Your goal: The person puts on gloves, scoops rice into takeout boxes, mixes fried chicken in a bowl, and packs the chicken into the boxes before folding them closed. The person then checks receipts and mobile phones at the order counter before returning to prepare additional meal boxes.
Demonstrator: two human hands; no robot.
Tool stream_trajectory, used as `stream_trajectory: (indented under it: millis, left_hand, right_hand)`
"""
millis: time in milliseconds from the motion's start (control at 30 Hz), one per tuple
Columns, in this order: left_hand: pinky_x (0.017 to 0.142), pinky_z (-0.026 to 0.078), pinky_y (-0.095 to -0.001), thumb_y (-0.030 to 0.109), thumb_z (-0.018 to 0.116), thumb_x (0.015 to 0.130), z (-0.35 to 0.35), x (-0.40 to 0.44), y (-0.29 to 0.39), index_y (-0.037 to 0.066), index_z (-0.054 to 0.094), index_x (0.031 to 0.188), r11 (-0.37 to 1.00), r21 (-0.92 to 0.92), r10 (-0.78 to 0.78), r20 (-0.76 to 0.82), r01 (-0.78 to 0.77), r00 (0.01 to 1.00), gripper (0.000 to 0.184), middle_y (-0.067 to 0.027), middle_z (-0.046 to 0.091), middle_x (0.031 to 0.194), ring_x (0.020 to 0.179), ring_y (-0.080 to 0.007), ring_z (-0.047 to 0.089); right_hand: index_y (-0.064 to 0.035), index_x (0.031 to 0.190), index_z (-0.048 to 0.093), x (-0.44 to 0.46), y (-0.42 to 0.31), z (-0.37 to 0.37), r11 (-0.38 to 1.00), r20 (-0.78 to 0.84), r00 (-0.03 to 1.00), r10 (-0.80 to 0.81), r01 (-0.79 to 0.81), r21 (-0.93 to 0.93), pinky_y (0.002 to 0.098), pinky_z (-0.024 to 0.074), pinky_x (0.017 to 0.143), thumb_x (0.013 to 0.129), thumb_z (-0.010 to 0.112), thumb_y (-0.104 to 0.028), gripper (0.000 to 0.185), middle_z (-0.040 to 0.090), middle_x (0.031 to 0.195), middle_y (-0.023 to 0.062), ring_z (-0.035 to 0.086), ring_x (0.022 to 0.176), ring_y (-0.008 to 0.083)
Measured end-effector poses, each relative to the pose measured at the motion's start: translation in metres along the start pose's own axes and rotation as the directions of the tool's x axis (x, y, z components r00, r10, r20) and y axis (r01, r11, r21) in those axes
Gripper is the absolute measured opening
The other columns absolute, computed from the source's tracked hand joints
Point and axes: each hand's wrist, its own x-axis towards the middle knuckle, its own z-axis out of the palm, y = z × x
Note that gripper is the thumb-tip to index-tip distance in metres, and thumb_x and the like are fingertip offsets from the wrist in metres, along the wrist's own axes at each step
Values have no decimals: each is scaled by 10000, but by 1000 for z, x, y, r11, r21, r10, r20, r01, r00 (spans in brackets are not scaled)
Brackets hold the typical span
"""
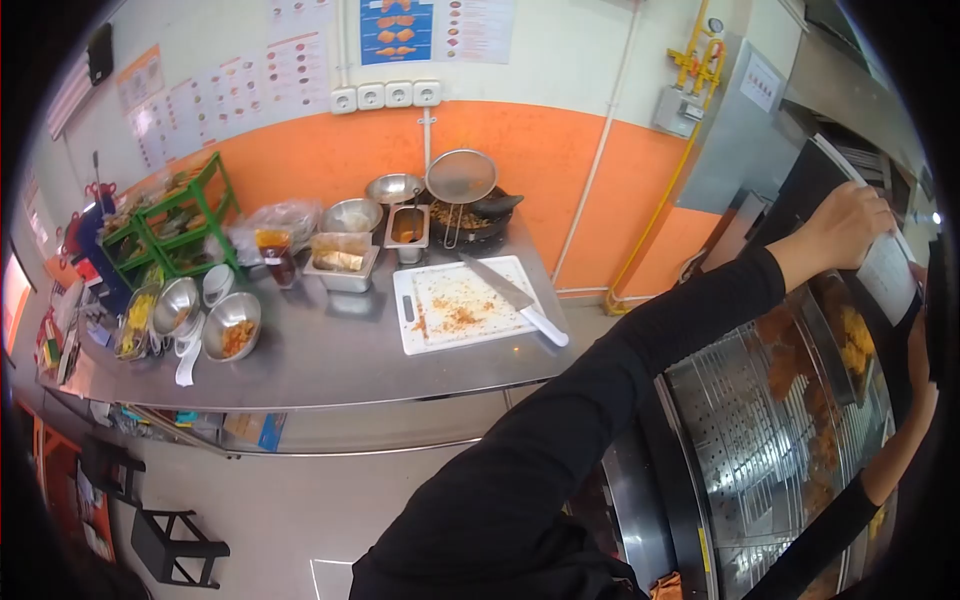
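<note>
My left hand [848,225] reaches to the upper right, its fingers curled and closed at the upper edge of a white paper sheet [888,282] with writing on it. The sheet hangs above a display case [745,440] with perforated metal trays and fried food behind its glass. Lower at the far right edge is my right hand [922,355], beside a dark object and the sheet's lower part. Its fingers are mostly hidden by the dark edge of the view. Both sleeves are black.
A steel table [320,375] bears a white cutting board [420,340] with crumbs and a knife [500,282]. Bowls, including one with orange food [257,320], a strainer [461,175] and a green rack [185,230] stand there too. A black stool [178,540] is on the floor.
</note>
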Motion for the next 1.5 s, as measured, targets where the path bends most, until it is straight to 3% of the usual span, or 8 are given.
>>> stream_trajectory:
  millis: [233, 400, 667, 1000, 1167, 1367, 1433, 1500]
  left_hand:
    - [814, 443, -335, 116, 741, 628, -1, 8, 1, 180, 707, 817, 988, 155, -5, 119, -13, 993, 203, 8, 666, 861, 898, -183, 614]
    - [817, 432, -336, 156, 736, 654, 16, 8, -12, 209, 712, 799, 993, 117, -42, 165, 23, 985, 157, 15, 654, 878, 904, -180, 614]
    - [821, 423, -343, 190, 656, 749, 11, 7, 7, 213, 708, 805, 921, 389, -40, 150, -22, 988, 80, 9, 640, 882, 913, -179, 593]
    - [865, 382, -344, 210, 677, 720, 28, -1, 7, 174, 694, 856, 931, 359, -132, 158, 67, 979, 142, 2, 607, 903, 955, -203, 542]
    - [869, 373, -330, 167, 709, 685, 13, 8, 11, 127, 697, 879, 946, 307, -151, 147, 100, 977, 198, -72, 573, 950, 995, -238, 506]
    - [909, 450, -395, -15, 618, 772, -255, -17, 106, 41, 566, 1262, 992, 94, -85, 61, 79, 994, 496, -115, 628, 1104, 1013, -310, 576]
    - [684, 518, -273, 104, 691, 822, -379, -66, 162, 96, 736, 953, 878, 154, -475, 177, 453, 862, 139, -40, 717, 898, 717, -183, 654]
    - [583, 502, -256, 74, 669, 855, -503, -151, 211, 28, 730, 926, 552, 355, -717, -261, 755, 646, 105, -67, 718, 794, 658, -117, 653]
  right_hand:
    - [-23, 1296, 490, -6, 14, 20, 983, 13, 997, 76, -72, -168, 370, 371, 1025, 847, 362, 92, 480, 520, 1219, 149, 502, 1167, 276]
    - [-69, 1343, 467, -8, -1, -4, 911, -71, 984, 163, -123, 393, 371, 358, 1044, 895, 319, 39, 484, 502, 1286, 142, 478, 1211, 275]
    - [-54, 1315, 480, -2, 21, 24, 966, 110, 972, 208, -187, -178, 359, 345, 1050, 882, 341, 56, 469, 481, 1274, 140, 476, 1199, 274]
    - [-3, 1316, 463, -19, 106, 93, 971, -3, 987, 160, -157, 181, 343, 305, 1082, 869, 350, 59, 465, 478, 1252, 150, 454, 1212, 266]
    - [22, 1295, 487, -7, 32, 52, 934, -204, 970, 133, -54, 354, 343, 371, 1035, 880, 405, -11, 424, 481, 1313, 177, 496, 1180, 280]
    - [29, 1051, 541, -81, -184, 2, 736, -189, 946, 264, -71, 674, 405, 380, 835, 906, 460, -187, 273, 511, 991, 171, 485, 886, 303]
    - [31, 970, 559, -124, -261, 10, 558, 71, 960, 269, -216, 802, 426, 383, 768, 914, 478, -245, 294, 521, 883, 169, 481, 789, 310]
    - [33, 889, 578, -171, -338, 23, 403, 370, 913, 174, -409, 819, 447, 386, 702, 923, 497, -304, 349, 531, 775, 167, 478, 691, 318]
